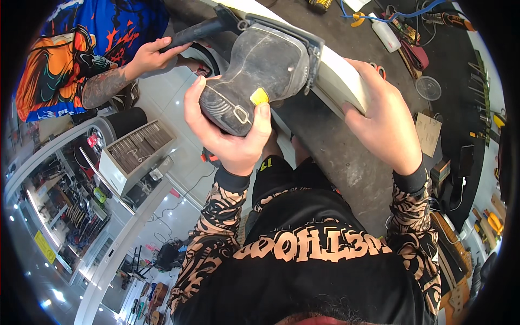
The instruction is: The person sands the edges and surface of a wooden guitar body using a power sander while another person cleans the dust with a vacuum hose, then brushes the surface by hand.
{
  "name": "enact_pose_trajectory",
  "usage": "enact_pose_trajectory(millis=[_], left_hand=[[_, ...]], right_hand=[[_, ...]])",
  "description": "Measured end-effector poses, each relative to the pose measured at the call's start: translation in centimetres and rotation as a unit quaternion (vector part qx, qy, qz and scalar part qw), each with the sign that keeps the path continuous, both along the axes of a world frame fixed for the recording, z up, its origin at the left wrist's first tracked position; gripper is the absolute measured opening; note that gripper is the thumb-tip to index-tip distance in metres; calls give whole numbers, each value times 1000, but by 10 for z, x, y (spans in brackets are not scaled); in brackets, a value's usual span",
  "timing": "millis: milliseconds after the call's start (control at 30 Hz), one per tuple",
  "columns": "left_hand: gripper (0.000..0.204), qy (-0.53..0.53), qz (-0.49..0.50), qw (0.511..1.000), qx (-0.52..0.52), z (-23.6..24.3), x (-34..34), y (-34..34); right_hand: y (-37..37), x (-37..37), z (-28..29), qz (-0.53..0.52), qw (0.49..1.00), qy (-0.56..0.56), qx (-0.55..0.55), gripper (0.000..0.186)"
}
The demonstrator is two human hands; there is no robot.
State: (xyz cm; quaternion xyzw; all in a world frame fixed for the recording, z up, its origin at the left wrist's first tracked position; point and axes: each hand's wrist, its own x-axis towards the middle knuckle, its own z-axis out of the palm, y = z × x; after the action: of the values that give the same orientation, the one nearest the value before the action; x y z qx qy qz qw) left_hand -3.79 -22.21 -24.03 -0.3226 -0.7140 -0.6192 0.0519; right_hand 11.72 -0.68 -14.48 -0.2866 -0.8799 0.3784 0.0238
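Note:
My left hand is wrapped round the rear of a dusty black palm sander, the thumb beside its yellow switch. The sander's flat base faces a cream-white, board-like piece and seems to touch it; the contact itself is hidden. On the piece's near right end, my right hand grips the edge, thumb on the near side and fingers mostly out of sight behind. A co-worker's hand holds a black vacuum nozzle with its tip close to the sander's far left side.
A dark workbench runs along the right, bearing a white bottle, a clear round lid, a brown sandpaper sheet and a blue cable. Leftward, a white slatted box stands by a glass door frame.

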Motion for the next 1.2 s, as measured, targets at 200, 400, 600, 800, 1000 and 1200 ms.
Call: enact_pose_trajectory(millis=[200, 400, 600, 800, 1000, 1200], left_hand=[[104, -16, -1, 1000, 10, -3, 0, 1], [105, -23, 5, 1000, 14, -4, 15, -3], [103, -11, -38, 999, 21, -7, 21, -4], [99, -36, -25, 998, 37, -2, 23, -3], [101, 28, -60, 998, 22, 0, 22, -2], [102, -8, -32, 999, 13, 4, 25, -2]], right_hand=[[3, 6, -11, 22, 999, 24, -41, 74], [13, 15, -21, 70, 989, 76, -108, 91], [18, 16, -30, 88, 973, 106, -187, 101], [21, 13, -39, 98, 962, 131, -221, 103], [24, 12, -43, 104, 949, 151, -255, 105], [27, 10, -45, 100, 944, 149, -276, 107]])
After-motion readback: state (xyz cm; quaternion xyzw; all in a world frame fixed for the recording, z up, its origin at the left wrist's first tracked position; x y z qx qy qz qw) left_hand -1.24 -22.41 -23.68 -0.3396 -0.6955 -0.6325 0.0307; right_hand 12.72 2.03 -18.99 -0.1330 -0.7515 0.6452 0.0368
